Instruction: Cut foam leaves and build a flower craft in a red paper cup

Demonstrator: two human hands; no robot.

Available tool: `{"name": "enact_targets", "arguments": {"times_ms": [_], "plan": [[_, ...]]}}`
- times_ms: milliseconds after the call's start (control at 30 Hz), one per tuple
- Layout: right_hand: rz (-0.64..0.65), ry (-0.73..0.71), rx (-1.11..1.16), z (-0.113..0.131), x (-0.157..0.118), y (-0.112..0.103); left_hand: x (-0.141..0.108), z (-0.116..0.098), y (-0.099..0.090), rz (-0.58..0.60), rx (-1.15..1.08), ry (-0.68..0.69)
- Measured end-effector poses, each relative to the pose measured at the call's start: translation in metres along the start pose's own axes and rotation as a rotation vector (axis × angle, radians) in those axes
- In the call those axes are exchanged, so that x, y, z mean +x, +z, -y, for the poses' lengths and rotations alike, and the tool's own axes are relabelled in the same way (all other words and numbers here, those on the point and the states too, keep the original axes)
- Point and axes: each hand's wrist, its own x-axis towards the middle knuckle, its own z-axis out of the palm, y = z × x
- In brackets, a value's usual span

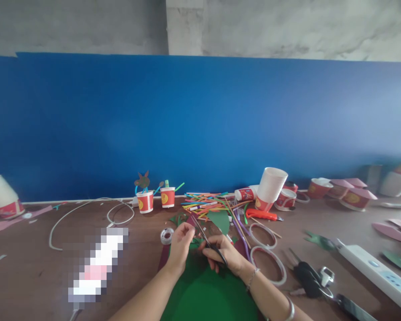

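My right hand (223,254) is wrapped round the black handles of a pair of scissors (200,229), whose blades point up and to the left. Beside the blade tips, my left hand (182,245) is closed in a pinch; whatever sits between its fingertips is too small or hidden to make out. Green paper (210,298) lies on the table below both hands, with dark maroon paper (163,257) showing at its left edge. Just beyond the scissors lies a cut green paper piece (219,221), among other scraps.
Colourful straws (200,203) are heaped behind my hands. A stack of paper cups (270,187), an orange utility knife (262,215), and tape rolls (269,265) stand or lie to the right. Keys (309,278) and a power strip (377,272) are farther right; a lit phone (98,265) lies left.
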Motion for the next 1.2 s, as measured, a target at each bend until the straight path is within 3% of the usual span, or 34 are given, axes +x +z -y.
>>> {"name": "enact_targets", "arguments": {"times_ms": [1200], "plan": [[-0.024, 0.012, -0.055, -0.001, 0.003, 0.002, 0.003, 0.014, -0.006, -0.045, -0.029, -0.015]]}}
